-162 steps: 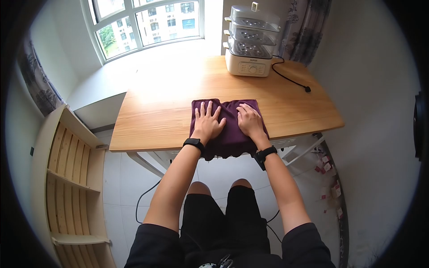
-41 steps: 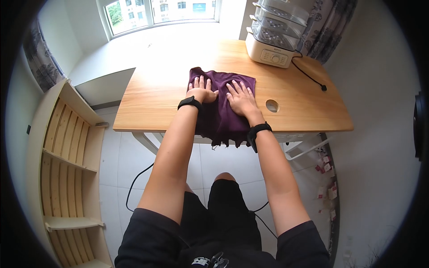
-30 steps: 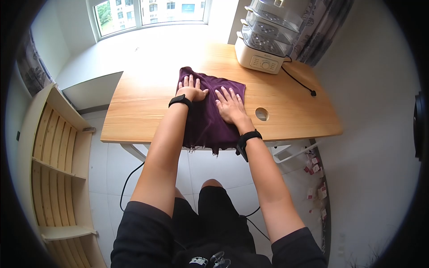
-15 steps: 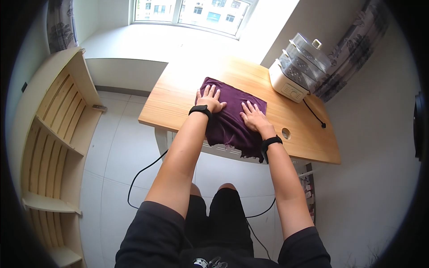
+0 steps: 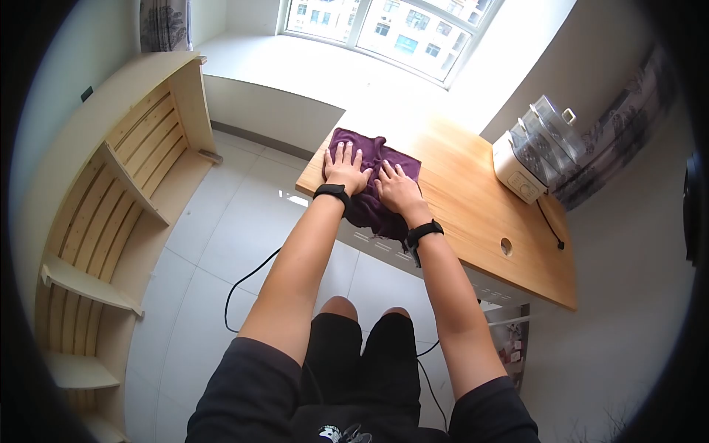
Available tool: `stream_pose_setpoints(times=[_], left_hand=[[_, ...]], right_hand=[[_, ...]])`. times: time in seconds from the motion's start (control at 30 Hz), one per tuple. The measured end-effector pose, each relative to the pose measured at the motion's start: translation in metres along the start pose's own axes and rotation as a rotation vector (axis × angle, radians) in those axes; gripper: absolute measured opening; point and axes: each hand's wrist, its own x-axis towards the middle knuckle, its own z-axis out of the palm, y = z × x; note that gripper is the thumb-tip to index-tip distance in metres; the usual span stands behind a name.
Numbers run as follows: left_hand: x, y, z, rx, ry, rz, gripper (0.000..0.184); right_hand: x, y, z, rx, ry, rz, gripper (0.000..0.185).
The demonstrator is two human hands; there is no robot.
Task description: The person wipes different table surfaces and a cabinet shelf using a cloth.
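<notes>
A dark purple cloth (image 5: 371, 209) lies rumpled near the left end of the wooden table (image 5: 461, 199). Its frayed near edge hangs over the front of the tabletop, and a fold stands up between my hands. Flat on the cloth's left part, my left hand (image 5: 347, 170) presses down with its fingers spread. My right hand (image 5: 399, 190) rests on the right part of the cloth, fingers stretched out and a little apart. Each wrist wears a black band.
Toward the table's right end stands a tiered food steamer (image 5: 528, 159) with clear trays and a short black cord (image 5: 550, 221). A round hole (image 5: 506, 246) pierces the tabletop. Wooden shelving (image 5: 111, 214) is on the left. A black cable (image 5: 247, 277) hangs below the table.
Both hands have slid the cloth leftward along the table, closer to its left edge. The hands are nearer each other and the cloth is more bunched. My view has turned too.
</notes>
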Motion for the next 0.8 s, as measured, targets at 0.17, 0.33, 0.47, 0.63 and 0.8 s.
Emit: stream_pose_setpoints(times=[0.17,0.33,0.47,0.63,0.8], left_hand=[[-0.026,-0.003,0.004,0.035,0.017,0.002,0.071],[-0.052,-0.009,0.011,0.082,0.069,0.127,0.072],[-0.074,-0.011,0.029,0.142,0.213,0.298,0.065],[-0.104,0.006,0.051,0.193,0.362,0.454,0.066],[-0.112,0.061,0.051,0.194,0.251,0.552,0.081]], right_hand=[[-0.030,-0.011,0.004,0.071,0.070,-0.028,0.054],[-0.069,-0.023,0.027,0.203,0.313,-0.042,0.053],[-0.098,-0.015,0.035,0.210,0.455,-0.088,0.049],[-0.124,0.020,0.035,0.276,0.428,-0.018,0.050],[-0.156,0.085,0.036,0.310,0.357,0.068,0.052]])
